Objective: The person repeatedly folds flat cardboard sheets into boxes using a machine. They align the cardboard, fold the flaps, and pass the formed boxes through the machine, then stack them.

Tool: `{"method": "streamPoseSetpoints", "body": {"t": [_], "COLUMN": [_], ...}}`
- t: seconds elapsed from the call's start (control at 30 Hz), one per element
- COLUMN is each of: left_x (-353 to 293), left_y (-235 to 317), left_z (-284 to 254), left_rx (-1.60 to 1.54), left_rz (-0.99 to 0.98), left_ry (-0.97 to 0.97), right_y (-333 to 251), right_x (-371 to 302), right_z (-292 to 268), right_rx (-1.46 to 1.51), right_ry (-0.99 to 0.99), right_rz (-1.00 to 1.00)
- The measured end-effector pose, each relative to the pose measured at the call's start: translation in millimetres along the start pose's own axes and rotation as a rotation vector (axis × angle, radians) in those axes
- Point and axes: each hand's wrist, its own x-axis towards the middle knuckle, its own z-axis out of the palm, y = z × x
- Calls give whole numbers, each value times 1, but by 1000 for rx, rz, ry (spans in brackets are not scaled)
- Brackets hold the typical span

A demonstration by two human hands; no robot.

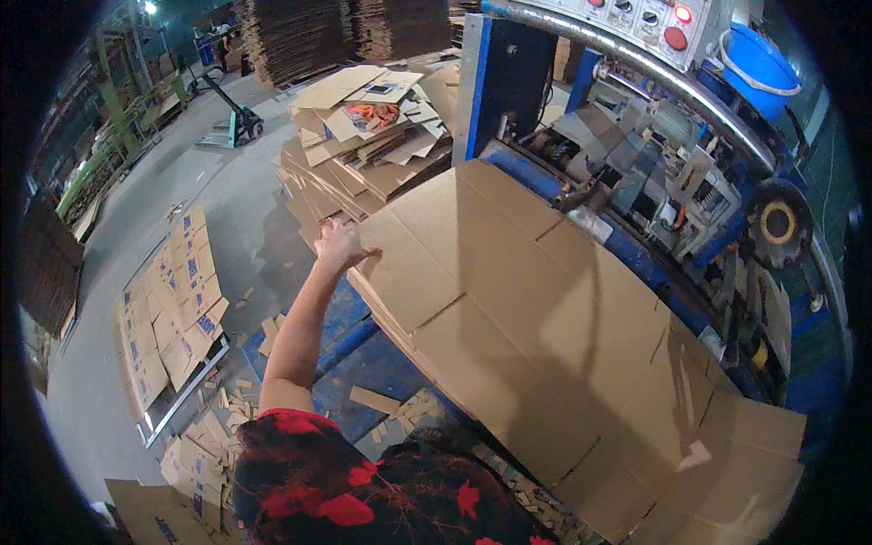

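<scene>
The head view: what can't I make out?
In the head view:
Right hand: not visible; why, I cannot tell.
Left hand: palm hidden behind its own back.
Lower cardboard sheets: mostly covered by the top sheet.
Control panel: cut off by the upper edge.
Orange item on the cardboard pile: too small to identify.

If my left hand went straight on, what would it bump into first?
Probably the messy cardboard pile beyond your left hand, though it's hard to tell how far away it is.
</scene>
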Motion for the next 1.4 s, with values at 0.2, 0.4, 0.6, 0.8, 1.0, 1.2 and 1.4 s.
{"method": "streamPoseSetpoints", "body": {"t": [0.2,0.4,0.6,0.8,1.0,1.2,1.4], "left_x": [3,-11,-53,-66,-120,-172,-185], "left_y": [-9,1,25,27,56,111,135], "left_z": [14,40,53,40,26,46,40], "left_rx": [-299,-905,-1791,-2294,-1445,-807,47], "left_rz": [-73,-86,-455,-371,493,1074,1483], "left_ry": [60,546,528,-213,19,-295,122], "right_y": [15,8,-39,-35,4,12,19], "right_x": [10,52,32,43,9,-43,-35], "right_z": [33,6,8,-11,1,67,80], "right_rx": [170,-76,0,-21,-386,-1064,-1259], "right_ry": [-351,-593,-558,-457,-429,-982,-963], "right_rz": [174,-231,-84,126,-361,-1244,-1381]}}
